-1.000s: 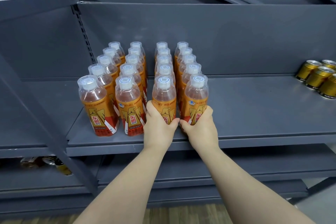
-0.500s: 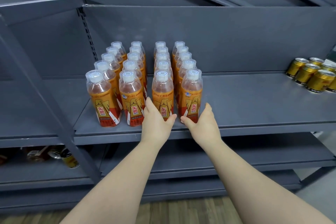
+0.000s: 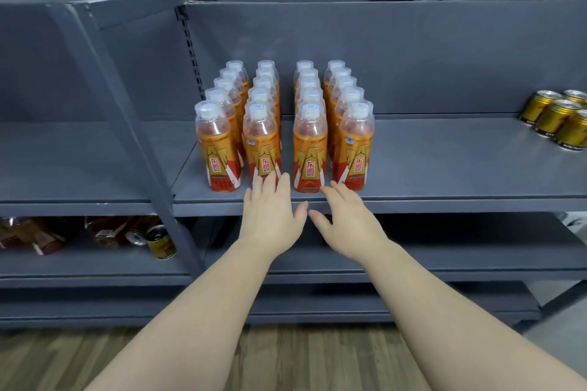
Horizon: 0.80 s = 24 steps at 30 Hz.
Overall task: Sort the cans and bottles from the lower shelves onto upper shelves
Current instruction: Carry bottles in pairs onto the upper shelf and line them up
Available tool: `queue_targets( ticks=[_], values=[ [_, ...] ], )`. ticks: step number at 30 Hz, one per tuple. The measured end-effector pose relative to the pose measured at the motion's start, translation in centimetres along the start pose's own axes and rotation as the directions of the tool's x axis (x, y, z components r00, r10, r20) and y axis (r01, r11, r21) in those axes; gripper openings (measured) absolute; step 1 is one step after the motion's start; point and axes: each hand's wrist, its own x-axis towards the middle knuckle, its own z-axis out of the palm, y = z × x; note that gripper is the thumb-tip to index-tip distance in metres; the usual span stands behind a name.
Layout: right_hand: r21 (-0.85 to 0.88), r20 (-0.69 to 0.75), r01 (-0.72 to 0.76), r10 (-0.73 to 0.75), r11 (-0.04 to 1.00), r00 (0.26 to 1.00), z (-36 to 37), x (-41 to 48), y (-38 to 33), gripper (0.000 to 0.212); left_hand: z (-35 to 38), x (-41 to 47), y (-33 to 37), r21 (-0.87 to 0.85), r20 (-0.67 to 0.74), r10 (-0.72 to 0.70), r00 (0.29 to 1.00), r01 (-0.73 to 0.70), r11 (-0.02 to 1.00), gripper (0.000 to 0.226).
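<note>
A second ago the left hand gripped the front bottle of the third row and the right hand gripped the front bottle of the fourth row. Both hands have since let go. Half a second ago the fingers had opened beside the bottles. Now they lie straight, drawn back over the front edge of the shelf, and the two bottles stand free and upright. The left hand's fingertips have shifted leftward to the base of the front bottle of the second row. The right hand's fingertips only reach the bases of the released pair.
</note>
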Motion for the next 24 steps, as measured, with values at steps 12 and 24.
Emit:
queue_targets(
  ticks=[12,24],
  values=[
    [-0.107,0.198,0.176,-0.152,0.979,0.968,5.4,0.7,-12.6,0.069,-5.5,-5.5,-12.6,0.108,0.020,-0.145,0.989,0.142,0.984,0.068],
    [-0.125,0.280,0.357,-0.312,0.926,0.908,12.8,1.7,-28.1,0.065,-12.0,-11.9,-28.8,0.123,-0.032,-0.357,0.934,0.358,0.926,0.064]
  ],
)
